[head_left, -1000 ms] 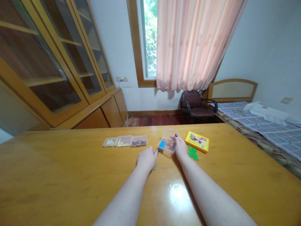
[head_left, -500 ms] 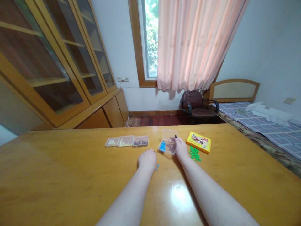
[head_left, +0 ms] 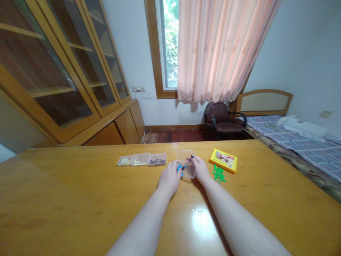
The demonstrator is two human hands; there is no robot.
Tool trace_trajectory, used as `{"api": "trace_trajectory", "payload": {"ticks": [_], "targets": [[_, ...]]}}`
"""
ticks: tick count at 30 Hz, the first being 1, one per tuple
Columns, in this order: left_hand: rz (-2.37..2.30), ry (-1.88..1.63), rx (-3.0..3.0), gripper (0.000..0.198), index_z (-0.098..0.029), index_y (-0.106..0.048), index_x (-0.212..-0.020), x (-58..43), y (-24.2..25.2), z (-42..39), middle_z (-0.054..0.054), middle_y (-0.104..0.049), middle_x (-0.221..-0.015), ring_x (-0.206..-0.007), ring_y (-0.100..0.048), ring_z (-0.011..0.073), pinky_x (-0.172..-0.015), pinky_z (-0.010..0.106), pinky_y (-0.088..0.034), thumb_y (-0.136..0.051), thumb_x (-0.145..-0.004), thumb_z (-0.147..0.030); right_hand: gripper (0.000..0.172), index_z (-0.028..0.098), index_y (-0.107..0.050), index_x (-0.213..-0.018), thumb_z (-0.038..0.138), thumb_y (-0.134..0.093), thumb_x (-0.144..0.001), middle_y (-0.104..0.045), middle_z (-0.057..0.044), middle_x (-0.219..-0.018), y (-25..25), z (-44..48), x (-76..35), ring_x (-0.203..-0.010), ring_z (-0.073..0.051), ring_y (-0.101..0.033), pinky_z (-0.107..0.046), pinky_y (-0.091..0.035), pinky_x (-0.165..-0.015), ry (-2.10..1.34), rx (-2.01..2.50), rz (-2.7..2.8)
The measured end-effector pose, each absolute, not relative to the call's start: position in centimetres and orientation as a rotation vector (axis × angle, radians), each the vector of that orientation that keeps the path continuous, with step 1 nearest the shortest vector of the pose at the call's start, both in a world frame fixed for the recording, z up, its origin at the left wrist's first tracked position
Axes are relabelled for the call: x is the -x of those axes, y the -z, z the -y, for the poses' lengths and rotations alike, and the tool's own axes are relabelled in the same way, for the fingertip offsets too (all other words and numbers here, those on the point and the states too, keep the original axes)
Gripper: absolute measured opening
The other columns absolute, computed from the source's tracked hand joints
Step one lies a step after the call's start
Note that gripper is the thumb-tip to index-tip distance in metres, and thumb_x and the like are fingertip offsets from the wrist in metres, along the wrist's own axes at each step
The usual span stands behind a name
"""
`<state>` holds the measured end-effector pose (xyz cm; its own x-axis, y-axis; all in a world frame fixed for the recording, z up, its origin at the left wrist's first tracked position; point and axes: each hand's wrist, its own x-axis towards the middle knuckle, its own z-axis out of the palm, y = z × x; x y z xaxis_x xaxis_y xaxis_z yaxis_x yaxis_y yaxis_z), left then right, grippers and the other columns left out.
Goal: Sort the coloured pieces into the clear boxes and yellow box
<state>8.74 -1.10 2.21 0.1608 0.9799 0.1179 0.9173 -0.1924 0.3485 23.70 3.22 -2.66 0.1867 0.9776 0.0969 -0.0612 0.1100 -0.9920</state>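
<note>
Nearest: bare yellow-wood surface point(head_left: 80, 199), glossy, with a glare patch between the 2 forearms. Left hand point(head_left: 168, 178) lies knuckles up, fingertips drawn together at the left rim of the small clear box point(head_left: 188, 172), in among the blue pieces point(head_left: 180, 166). Its grip looks gathered, but I cannot tell whether it pinches a piece. Right hand point(head_left: 200, 169) has the box from its right side, grip closed on the wall, 1 finger raised over the rim. The box sits on the surface about mid-width, between both hands, its lid point(head_left: 183, 155) standing open behind. Judgement: thin plastic, light, likely to skid on the polished wood or tip if pressed on 1 side; best held low by 2 opposite walls, not by the lid. The blue pieces look tiny, hard and light, apt to scatter, so a fingertip pinch suits them. Just right of the right hand: a loose heap of green pieces point(head_left: 218, 174), then a flat yellow box point(head_left: 223, 160). Left, apart from the hands: a row of 3 clear boxes point(head_left: 142, 160), touching side by side. Farther off: dark chair point(head_left: 222, 117), bed point(head_left: 306, 145) at right, glazed cabinet point(head_left: 66, 71) at left, pink curtain point(head_left: 218, 49) over the window point(head_left: 170, 42).
</note>
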Motion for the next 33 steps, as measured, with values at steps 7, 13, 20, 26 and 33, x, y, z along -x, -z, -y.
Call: {"api": "trace_trajectory", "payload": {"ticks": [7, 13, 20, 26, 33], "targets": [[-2.102, 0.102, -2.147, 0.042, -0.011, -0.056, -0.095, -8.7, -1.2, 2.4, 0.017, -0.061, -0.091, -0.088, -0.059, 0.0293, -0.073, 0.039, -0.044, -0.04, -0.08, -0.047, 0.04, 0.016, -0.064, -0.076, 0.053, -0.051, -0.069, -0.065, -0.005, -0.067, 1.5, -3.2, -24.2, -0.043, -0.011, -0.048, -0.025, -0.04, -0.045, -0.989, 1.241, 0.902], [-2.007, 0.136, -2.279, 0.029, -0.012, -0.06, -0.092, -9.8, -0.5, 2.3, 0.016, -0.063, -0.089, -0.085, -0.061, 0.0264, -0.071, 0.038, -0.046, -0.034, -0.084, -0.023, 0.038, 0.015, -0.063, -0.076, 0.051, -0.051, -0.07, -0.066, -0.005, -0.068, 1.6, -3.1, -24.1, -0.042, -0.011, -0.048, -0.025, -0.039, -0.044, -1.001, 1.239, 0.894], [-2.008, 0.076, -2.248, 0.029, -0.012, -0.062, -0.087, -10.4, 0.1, 1.6, 0.015, -0.066, -0.082, -0.082, -0.063, 0.0259, -0.069, 0.038, -0.048, -0.033, -0.082, -0.012, 0.043, 0.015, -0.064, -0.077, 0.055, -0.053, -0.067, -0.066, -0.005, -0.067, 3.2, -3.8, -24.1, -0.041, -0.01, -0.048, -0.024, -0.038, -0.042, -1.003, 1.216, 0.894], [-2.03, -0.15, -2.251, 0.032, -0.016, -0.058, -0.088, -9.7, -1.4, 1.5, 0.01, -0.064, -0.083, -0.078, -0.062, 0.0222, -0.067, 0.033, -0.046, -0.028, -0.088, -0.026, 0.038, 0.016, -0.064, -0.076, 0.051, -0.052, -0.069, -0.066, -0.004, -0.067, 3.7, -4.1, -24.2, -0.041, -0.011, -0.049, -0.025, -0.039, -0.044, -0.99, 1.227, 0.904], [-1.967, -0.479, -2.243, 0.03, -0.019, -0.052, -0.094, -9.0, -2.4, 1.4, 0.006, -0.061, -0.092, -0.086, -0.057, 0.0168, -0.072, 0.026, -0.04, -0.029, -0.089, -0.038, 0.037, 0.014, -0.065, -0.075, 0.049, -0.054, -0.069, -0.065, -0.004, -0.068, 3.1, -3.3, -23.6, -0.048, -0.01, -0.05, -0.024, -0.041, -0.049, -1.128, 1.14, 1.101]]}}
